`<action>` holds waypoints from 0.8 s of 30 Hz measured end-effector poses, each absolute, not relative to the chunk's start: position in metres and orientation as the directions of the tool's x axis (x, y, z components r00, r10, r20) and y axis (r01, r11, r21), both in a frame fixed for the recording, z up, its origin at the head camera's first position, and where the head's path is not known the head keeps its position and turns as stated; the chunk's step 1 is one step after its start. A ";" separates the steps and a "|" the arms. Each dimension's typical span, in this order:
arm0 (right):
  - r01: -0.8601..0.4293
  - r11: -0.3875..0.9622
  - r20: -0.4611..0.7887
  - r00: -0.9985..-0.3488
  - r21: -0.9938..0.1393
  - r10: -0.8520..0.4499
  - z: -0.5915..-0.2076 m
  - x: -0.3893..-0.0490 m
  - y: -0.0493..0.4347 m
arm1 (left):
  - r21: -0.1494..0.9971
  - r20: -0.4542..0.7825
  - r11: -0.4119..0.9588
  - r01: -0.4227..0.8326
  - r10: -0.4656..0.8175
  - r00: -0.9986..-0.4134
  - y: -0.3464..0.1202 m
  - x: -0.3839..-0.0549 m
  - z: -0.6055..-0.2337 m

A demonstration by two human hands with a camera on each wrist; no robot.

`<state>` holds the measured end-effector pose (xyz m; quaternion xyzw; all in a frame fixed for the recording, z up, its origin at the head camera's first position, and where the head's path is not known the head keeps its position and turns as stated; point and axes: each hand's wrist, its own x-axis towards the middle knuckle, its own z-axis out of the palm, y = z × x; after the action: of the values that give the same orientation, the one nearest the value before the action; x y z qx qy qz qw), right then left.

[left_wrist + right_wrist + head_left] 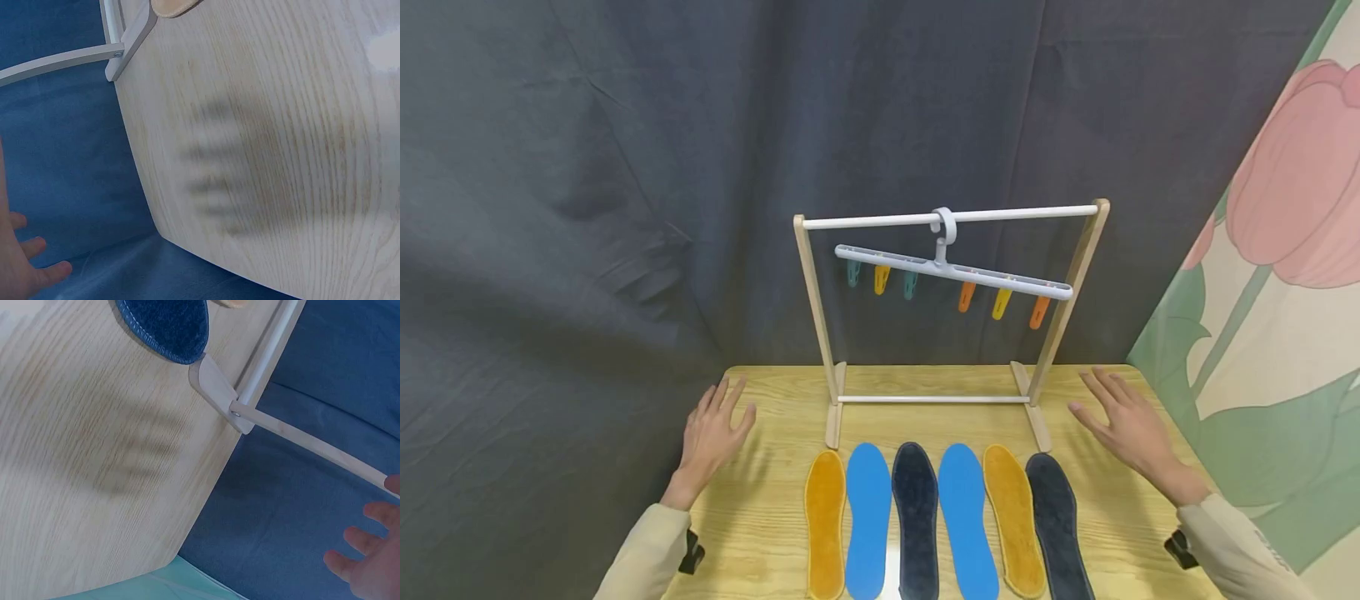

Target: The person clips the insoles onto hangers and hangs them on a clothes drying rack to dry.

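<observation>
My left hand (709, 435) hovers over the table's left side, fingers spread, holding nothing. On the other side my right hand (1126, 423) is held out the same way, right of a wooden rack (1078, 265). From the rack's white top rod hangs a pale grey clip hanger (940, 268), tilted lower at its right end, with several teal, yellow and orange clips (967, 296). Before the rack lie insoles in a row: an orange-yellow one (825, 525), a blue one (868, 521), a dark one (916, 521), then another blue (967, 521), yellow (1013, 521) and dark insole (1057, 525).
The light wood table (760, 517) ends against a dark cloth (647, 167) behind and to the left. A curtain with a tulip print (1285, 183) hangs at the right. The rack's feet (1032, 408) stand on the table just behind the insoles.
</observation>
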<state>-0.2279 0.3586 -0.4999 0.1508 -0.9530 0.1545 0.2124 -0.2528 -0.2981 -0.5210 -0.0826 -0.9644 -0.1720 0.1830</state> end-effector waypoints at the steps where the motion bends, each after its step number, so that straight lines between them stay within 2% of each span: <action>1: -0.357 0.906 0.454 -0.862 -0.229 -0.225 -0.501 -0.228 0.358 | 0.304 0.378 0.927 0.218 0.092 -0.921 -0.298 -0.252 -0.522; 24: -0.426 0.869 0.461 -0.843 -0.253 -0.279 -0.517 -0.223 0.336 | 0.397 0.340 0.897 0.194 0.053 -0.939 -0.288 -0.244 -0.540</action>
<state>-0.2233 0.3365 -0.5169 0.1869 -0.9437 0.1753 0.2093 -0.2442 -0.2879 -0.5402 -0.0642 -0.9603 -0.2175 0.1623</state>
